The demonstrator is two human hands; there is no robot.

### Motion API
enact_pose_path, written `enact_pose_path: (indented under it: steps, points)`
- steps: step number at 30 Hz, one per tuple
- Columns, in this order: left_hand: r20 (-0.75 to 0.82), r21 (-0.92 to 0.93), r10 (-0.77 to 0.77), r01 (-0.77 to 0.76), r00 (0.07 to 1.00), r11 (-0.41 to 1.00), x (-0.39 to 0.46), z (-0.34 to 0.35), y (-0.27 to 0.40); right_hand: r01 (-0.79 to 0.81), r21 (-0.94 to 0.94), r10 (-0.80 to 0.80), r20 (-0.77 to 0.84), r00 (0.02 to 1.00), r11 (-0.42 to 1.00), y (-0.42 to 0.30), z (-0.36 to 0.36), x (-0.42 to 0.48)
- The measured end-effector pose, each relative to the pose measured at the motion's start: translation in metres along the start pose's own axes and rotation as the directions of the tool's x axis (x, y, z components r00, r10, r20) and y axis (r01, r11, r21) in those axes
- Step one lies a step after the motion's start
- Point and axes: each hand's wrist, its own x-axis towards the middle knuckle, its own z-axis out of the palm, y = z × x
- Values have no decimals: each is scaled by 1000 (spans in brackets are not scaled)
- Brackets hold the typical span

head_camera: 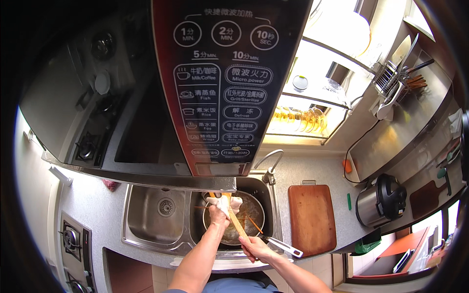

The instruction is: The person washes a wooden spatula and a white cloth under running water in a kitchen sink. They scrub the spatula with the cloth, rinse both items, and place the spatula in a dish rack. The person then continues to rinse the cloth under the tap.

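Note:
A white cloth [222, 206] is bunched in my left hand [219, 216], wrapped around the upper part of a wooden spatula [239, 226]. The spatula's head is partly hidden by the cloth and by the microwave's lower edge. Lower down, my right hand [255, 249] grips the spatula's handle end. Both hands are over a round pan [262, 208] that sits in the right sink basin [270, 194] with cloudy water in it. Brown chopsticks [255, 224] lean in the pan. A pale long handle [285, 247] with a hole at its end sticks out over the sink's front right edge.
A microwave oven [216, 161] juts out above the sink. Left of the pan is a second steel basin [154, 225], then a gas hob [75, 241]. A wooden cutting board [312, 219], a green stick-like object [349, 201] and an electric pressure cooker [377, 205] stand rightward. The faucet [269, 175] rises behind.

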Motion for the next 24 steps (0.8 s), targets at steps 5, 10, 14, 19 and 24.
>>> enact_pose_path:
  steps: [5,10,14,19,24]
  points:
    - [53,111,-110,103,993,988,-24,12,-10,136,61,-128,-109,986,989,-9,12,21]
    - [215,148,-248,220,945,964,-53,20,-2,145,187,-126,-113,986,972,-20,12,31]
    - [215,477,-179,57,960,877,-60,13,4,246,-254,-295,-175,939,935,-9,-14,55]
    - [87,940,-244,1,966,342,-63,9,31,96,-525,-337,-387,858,846,-57,-29,48]
    - [417,858,-144,-441,898,-265,-64,-5,21,392,246,-202,-555,807,887,-55,-16,87]
